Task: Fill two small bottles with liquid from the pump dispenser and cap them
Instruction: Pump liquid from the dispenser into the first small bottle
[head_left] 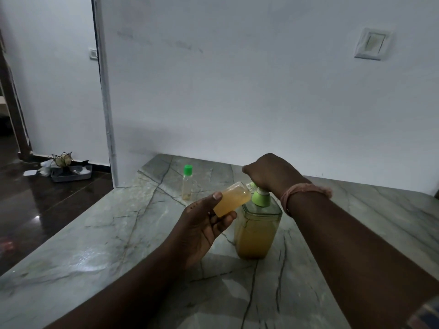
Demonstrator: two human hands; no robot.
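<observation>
My left hand (204,224) grips a small clear bottle (234,198), tilted, its open mouth at the spout of the pump dispenser (257,224). The small bottle is mostly full of amber liquid. The dispenser is a square clear jar, about two-thirds full of the same liquid, with a green pump collar. My right hand (268,173) rests closed on top of the pump head, hiding it. A second small bottle (187,182) with a green cap stands upright farther back on the marble counter (95,233); it holds only a little liquid at the bottom.
The counter's left edge drops to a dark glossy floor (47,200). A grey tray (71,173) with oddments lies on the floor by the doorway. A white wall (237,91) runs close behind the counter, with a switch plate (371,43) at upper right.
</observation>
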